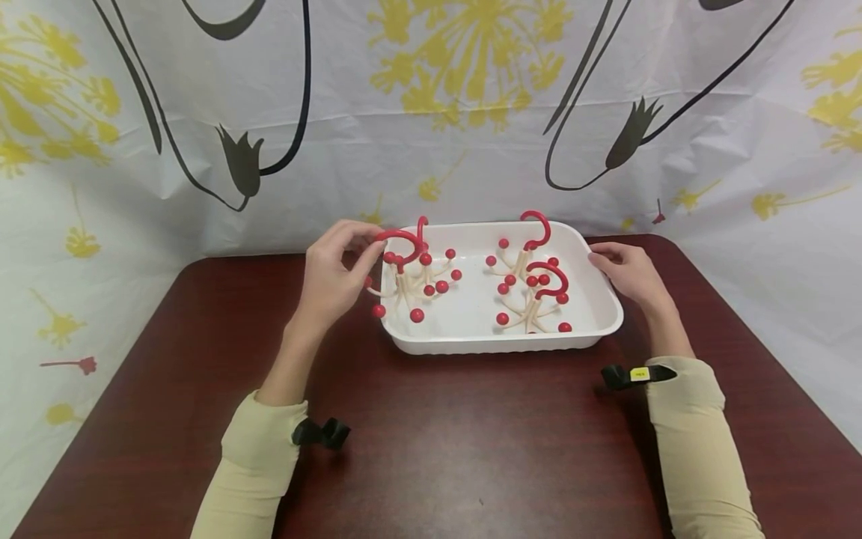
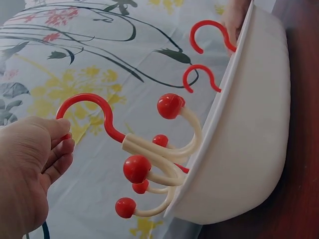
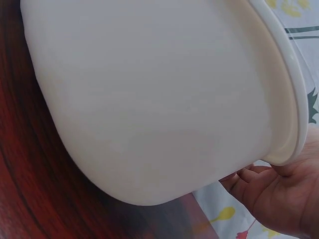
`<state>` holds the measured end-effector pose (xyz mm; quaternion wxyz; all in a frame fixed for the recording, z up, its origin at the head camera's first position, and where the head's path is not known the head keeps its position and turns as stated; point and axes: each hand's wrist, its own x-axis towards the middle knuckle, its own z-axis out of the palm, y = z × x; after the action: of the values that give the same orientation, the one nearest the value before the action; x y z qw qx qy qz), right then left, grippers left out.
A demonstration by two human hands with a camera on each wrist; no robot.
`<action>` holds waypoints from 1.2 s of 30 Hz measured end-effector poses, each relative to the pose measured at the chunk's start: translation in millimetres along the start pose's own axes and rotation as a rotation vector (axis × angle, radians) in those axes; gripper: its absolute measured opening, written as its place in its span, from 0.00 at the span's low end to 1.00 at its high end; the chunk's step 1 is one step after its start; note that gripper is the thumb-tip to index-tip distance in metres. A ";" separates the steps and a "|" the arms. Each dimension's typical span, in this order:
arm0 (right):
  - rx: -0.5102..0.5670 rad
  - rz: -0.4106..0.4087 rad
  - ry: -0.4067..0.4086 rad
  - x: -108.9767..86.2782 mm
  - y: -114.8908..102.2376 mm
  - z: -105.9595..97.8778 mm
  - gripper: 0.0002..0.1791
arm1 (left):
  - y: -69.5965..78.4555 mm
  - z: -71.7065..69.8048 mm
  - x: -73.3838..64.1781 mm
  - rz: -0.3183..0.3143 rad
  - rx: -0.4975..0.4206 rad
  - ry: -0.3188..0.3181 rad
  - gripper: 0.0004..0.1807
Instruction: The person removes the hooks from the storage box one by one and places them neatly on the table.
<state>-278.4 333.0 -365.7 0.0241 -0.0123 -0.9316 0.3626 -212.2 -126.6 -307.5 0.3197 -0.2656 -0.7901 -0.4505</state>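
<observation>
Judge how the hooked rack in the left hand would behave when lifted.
Pinched at its red hook by the left hand, the rack would probably swing. Slim arms suggest lightness; splayed, they might catch on the white tray.

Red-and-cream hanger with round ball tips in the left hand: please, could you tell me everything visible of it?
The red-and-cream, plastic-looking hanger has a glossy, curved red hook above a cream stem, which branches into curved arms with round red balls. The left hand pinches the hook's free end. The hanger is hook-up at the left end of the white rectangular tray, some balls outside its rim. Contact with it is unclear.
</observation>
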 end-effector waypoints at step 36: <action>0.017 0.003 -0.010 1.9 2.5 -0.7 0.30 | -49.9 -41.8 1.8 -0.028 0.133 0.173 0.08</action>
<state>-280.2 335.4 -366.9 0.0191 -0.0115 -0.9286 0.3704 -237.6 -185.8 -316.8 0.3972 -0.1929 -0.7915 -0.4225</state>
